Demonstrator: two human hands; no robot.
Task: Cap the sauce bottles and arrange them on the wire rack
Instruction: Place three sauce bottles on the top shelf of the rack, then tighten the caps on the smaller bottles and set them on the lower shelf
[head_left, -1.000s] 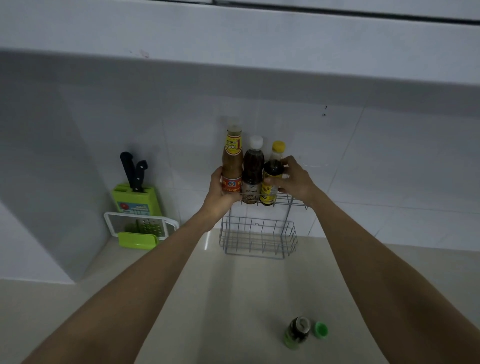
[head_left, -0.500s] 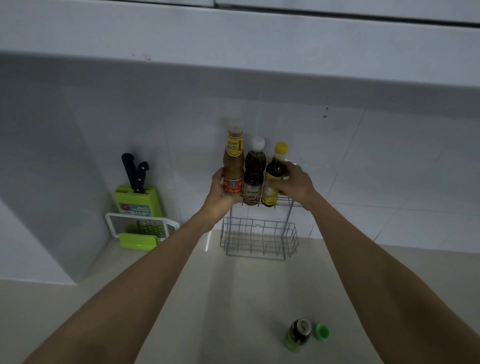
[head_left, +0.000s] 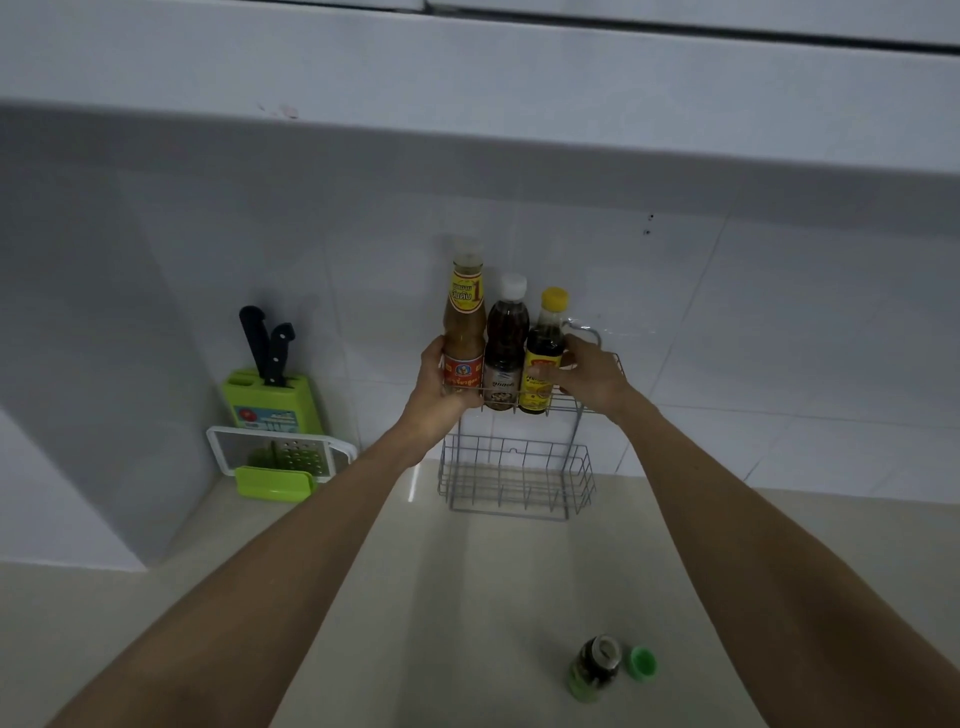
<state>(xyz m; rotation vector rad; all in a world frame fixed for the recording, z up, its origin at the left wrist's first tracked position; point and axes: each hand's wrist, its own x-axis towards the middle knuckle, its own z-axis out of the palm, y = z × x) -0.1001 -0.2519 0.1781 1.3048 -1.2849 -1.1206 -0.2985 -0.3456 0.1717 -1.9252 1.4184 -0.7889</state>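
Three capped sauce bottles stand side by side on the upper shelf of the wire rack (head_left: 584, 470) against the tiled wall. My left hand (head_left: 441, 387) wraps the tall orange-sauce bottle (head_left: 464, 332) on the left. A dark bottle with a white cap (head_left: 506, 343) is in the middle. My right hand (head_left: 589, 371) grips the yellow-capped soy bottle (head_left: 544, 358) on the right. On the counter near me stands an uncapped green bottle (head_left: 594, 667) with its green cap (head_left: 643, 662) beside it.
A green knife block (head_left: 270, 402) with two black-handled knives stands at the left by the wall, a white-framed grater (head_left: 280, 457) leaning in front of it. The rack's lower basket holds nothing. A cabinet edge overhangs above.
My right hand has slid a little lower on the yellow-capped bottle, nudging it against the others. The left hand stays put.
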